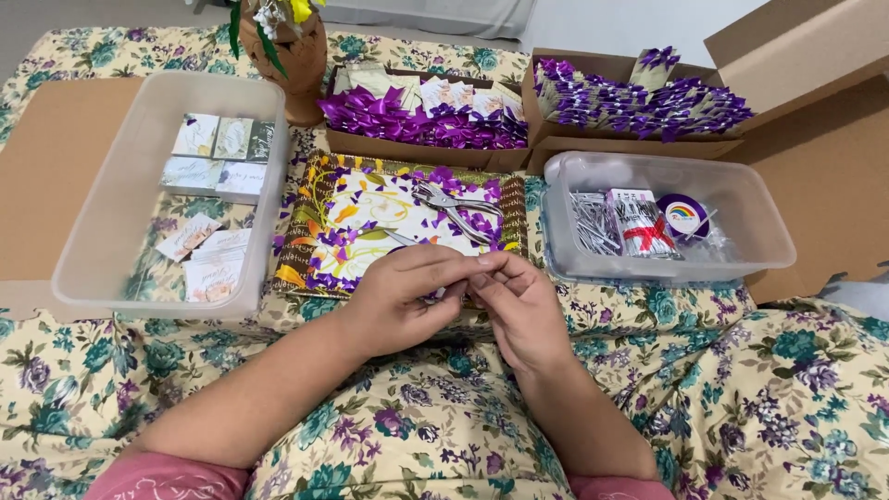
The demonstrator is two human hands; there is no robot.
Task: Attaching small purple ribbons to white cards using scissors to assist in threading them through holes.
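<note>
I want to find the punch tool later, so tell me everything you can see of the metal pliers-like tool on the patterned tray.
The metal punch pliers look like shiny silver steel, with two long handles joined at a pivot. They lie flat and untouched on the floral tray, among purple ribbon scraps, just beyond both hands.

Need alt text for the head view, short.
Two hands, left hand and right hand, meet fingertip to fingertip over a floral cloth, pinching something too small to identify. Beyond them lie metal pliers among purple ribbon scraps, clear bins and boxes of purple bows.

Purple ribbon bows (421,116), floral cloth (759,389)
</note>
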